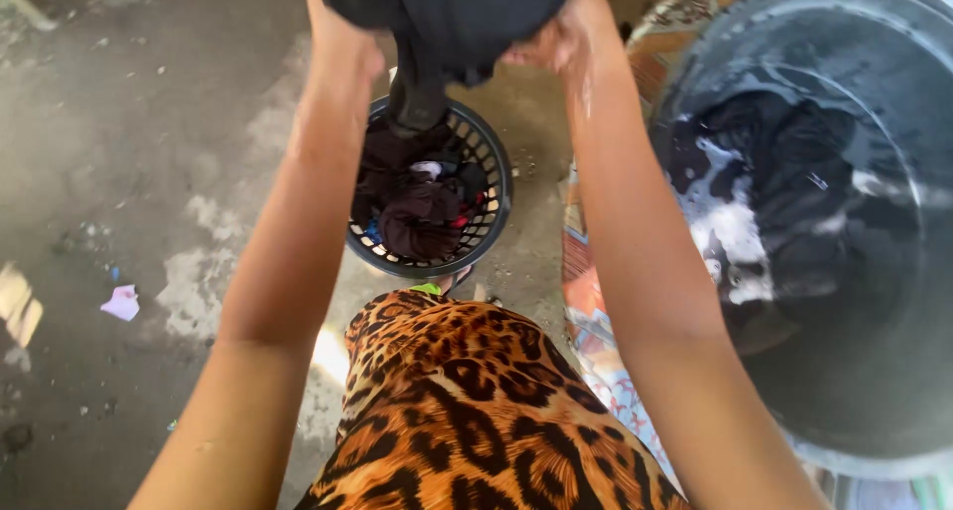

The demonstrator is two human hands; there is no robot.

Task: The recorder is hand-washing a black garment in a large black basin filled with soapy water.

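Both my hands hold up a wet black garment (pixel 447 13) at the top of the head view. My left hand (pixel 338 33) grips its left side and my right hand (pixel 556 43) grips its right side. A twisted end of the cloth hangs down over a black plastic laundry basket (pixel 496 212) on the floor. Dark wet clothes lie inside the basket. To the right stands a large grey basin (pixel 893 301) with soapy water and dark clothes soaking in it.
The concrete floor (pixel 129 152) is damp and stained, with a small pink scrap (pixel 121 302) at the left. My leopard-print clothing (pixel 447 411) fills the bottom centre. A patterned cloth (pixel 596 321) lies under the basin.
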